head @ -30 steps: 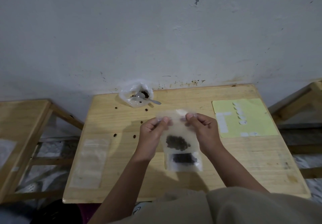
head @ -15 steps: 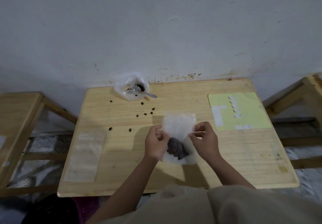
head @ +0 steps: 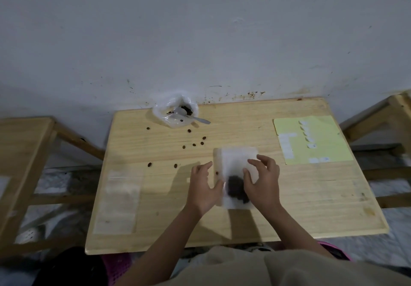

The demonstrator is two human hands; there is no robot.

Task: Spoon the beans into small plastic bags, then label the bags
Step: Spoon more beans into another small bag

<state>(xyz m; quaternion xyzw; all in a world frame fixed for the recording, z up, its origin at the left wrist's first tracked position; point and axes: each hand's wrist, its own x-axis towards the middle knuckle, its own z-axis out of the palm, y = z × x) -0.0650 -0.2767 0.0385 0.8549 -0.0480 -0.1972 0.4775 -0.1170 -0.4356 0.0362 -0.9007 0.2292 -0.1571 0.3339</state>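
A small clear plastic bag [head: 235, 159] lies flat on the wooden table [head: 244, 125], with a dark clump of beans [head: 235, 185] in its lower half. My left hand [head: 204, 185] is spread beside the bag's left edge, its thumb touching that edge. My right hand [head: 262, 181] rests with fingers apart on the bag's right side, pressing it down. At the back left stands a crumpled bag of beans [head: 175, 110] with a spoon [head: 195, 120] in it. A yellow label sheet [head: 311, 139] lies at the right.
Several loose beans [head: 193, 144] are scattered between the bean bag and my hands. A stack of empty clear bags [head: 120, 199] lies at the table's left front. Wooden benches flank the table at left [head: 20, 152] and right [head: 398, 112]. A wall rises directly behind.
The filled bag went from held upright in both hands to lying flat on the table. Both hands let go of its top edge and now rest spread on and beside it.
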